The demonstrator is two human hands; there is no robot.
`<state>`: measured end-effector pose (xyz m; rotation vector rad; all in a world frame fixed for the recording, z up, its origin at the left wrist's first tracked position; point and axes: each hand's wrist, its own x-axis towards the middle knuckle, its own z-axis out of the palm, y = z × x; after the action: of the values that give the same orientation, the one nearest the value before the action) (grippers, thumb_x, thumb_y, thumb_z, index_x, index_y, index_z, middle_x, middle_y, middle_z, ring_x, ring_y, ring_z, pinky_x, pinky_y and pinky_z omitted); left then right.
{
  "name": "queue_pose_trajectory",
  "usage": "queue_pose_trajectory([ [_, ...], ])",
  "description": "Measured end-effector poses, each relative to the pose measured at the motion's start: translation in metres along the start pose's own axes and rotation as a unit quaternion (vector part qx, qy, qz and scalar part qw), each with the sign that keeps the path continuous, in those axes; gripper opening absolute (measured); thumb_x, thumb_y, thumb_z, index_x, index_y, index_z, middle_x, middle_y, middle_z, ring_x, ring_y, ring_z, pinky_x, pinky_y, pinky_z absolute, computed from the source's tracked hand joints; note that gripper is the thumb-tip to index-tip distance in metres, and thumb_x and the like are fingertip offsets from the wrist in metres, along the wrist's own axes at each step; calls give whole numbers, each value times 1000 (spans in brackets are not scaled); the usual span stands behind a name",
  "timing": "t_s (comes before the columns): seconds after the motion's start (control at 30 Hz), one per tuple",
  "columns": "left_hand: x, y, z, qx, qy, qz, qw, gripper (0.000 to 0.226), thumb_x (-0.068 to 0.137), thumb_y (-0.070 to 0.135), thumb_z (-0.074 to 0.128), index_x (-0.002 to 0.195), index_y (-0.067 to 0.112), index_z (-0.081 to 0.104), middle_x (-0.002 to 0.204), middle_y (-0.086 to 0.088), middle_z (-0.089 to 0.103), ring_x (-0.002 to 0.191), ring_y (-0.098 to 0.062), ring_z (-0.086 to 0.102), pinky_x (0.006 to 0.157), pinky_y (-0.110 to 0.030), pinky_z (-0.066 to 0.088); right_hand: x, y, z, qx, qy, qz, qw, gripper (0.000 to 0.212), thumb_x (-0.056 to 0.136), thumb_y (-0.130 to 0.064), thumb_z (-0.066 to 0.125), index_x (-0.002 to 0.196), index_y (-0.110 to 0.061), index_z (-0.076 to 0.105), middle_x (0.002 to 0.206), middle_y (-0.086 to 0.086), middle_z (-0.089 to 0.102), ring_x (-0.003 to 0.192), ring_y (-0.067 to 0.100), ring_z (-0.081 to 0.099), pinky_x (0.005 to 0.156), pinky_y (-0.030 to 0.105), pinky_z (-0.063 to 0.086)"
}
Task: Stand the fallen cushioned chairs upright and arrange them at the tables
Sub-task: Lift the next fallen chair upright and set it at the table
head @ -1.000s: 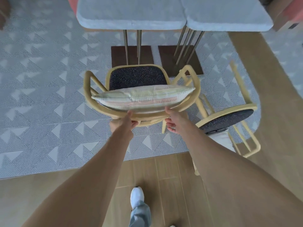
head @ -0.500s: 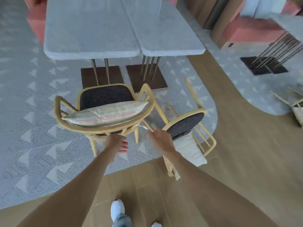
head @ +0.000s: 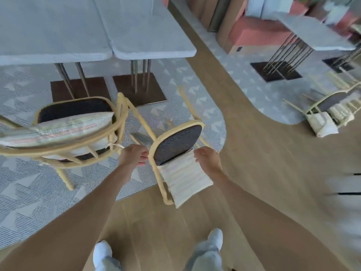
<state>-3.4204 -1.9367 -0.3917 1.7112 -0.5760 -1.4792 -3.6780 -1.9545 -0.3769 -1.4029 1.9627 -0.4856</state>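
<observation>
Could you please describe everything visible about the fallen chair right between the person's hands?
The fallen chair with pale yellow bent-wood frame lies tipped on its side, straddling the patterned grey rug's edge and wooden floor. Its dark speckled seat pad faces up toward the camera; a cream ribbed cushion hangs from it. The left hand reaches its frame; the right hand touches the cushion.

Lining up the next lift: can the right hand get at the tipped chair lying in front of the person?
Probably yes. The right hand is already at the fallen chair, beside its pale cushion, with nothing between. The left hand is at the frame's other side.
</observation>
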Motion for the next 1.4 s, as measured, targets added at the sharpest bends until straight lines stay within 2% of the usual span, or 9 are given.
queue_pose_trajectory([
  [0.1,5,-27,57,-10,26,-5,1000,15,97,14,57,99,5,69,94,-15,70,90,-30,68,78,-40,59,38,48,-20,48,-18,14,999,35,74,-42,55,75,-8,64,68,5,68,60,23,55,59,41,46],
  [0.23,20,-72,138,-82,101,-44,991,17,100,6,51,96,3,67,82,-9,66,74,-22,66,63,-33,60,99,133,-42,62,-86,21,994,23,84,-36,65,68,-19,67,70,1,71,72,19,68,81,49,56],
  [0.4,5,-129,237,-243,211,-137,937,14,96,7,53,87,4,64,80,-12,64,68,-23,63,62,-37,57,151,215,-74,60,-210,44,975,29,98,-18,58,102,9,69,102,28,72,91,33,70,92,48,56],
  [0.57,-6,-180,300,-328,226,-184,899,13,94,9,56,100,-1,62,91,-14,65,76,-25,65,60,-36,59,183,268,-72,85,-234,146,958,30,95,-2,57,123,8,59,82,18,60,58,16,52,47,22,43],
  [0.67,24,-228,316,-379,214,-200,878,17,96,4,52,111,-4,55,95,-15,62,80,-26,63,69,-40,55,207,313,-27,85,-243,211,943,19,93,-5,58,112,-3,59,70,7,54,50,15,49,39,19,40],
  [0.83,127,-353,339,-388,186,-242,870,15,99,3,47,112,-1,54,92,-15,59,84,-29,59,94,-49,49,243,426,102,91,-279,257,921,7,95,-15,58,91,-8,59,85,10,66,72,22,65,82,39,61],
  [1.0,220,-483,371,-375,155,-303,862,21,96,2,41,78,8,48,75,-14,52,65,-26,49,65,-37,45,271,533,225,85,-303,292,903,13,97,-13,49,85,-10,54,73,10,55,62,21,53,69,37,46],
  [1.27,336,-638,410,-408,149,-289,853,35,97,-2,35,65,11,38,66,-10,38,60,-23,42,67,-39,44,347,651,324,101,-272,318,902,22,99,-8,47,80,-10,59,68,8,52,54,18,48,48,27,45],
  [1.4,367,-676,414,-428,186,-264,844,23,94,-6,49,77,10,50,70,-9,51,64,-22,51,79,-46,52,368,687,346,173,-222,352,893,14,104,-7,42,107,-6,55,89,14,58,68,22,59,63,31,56],
])
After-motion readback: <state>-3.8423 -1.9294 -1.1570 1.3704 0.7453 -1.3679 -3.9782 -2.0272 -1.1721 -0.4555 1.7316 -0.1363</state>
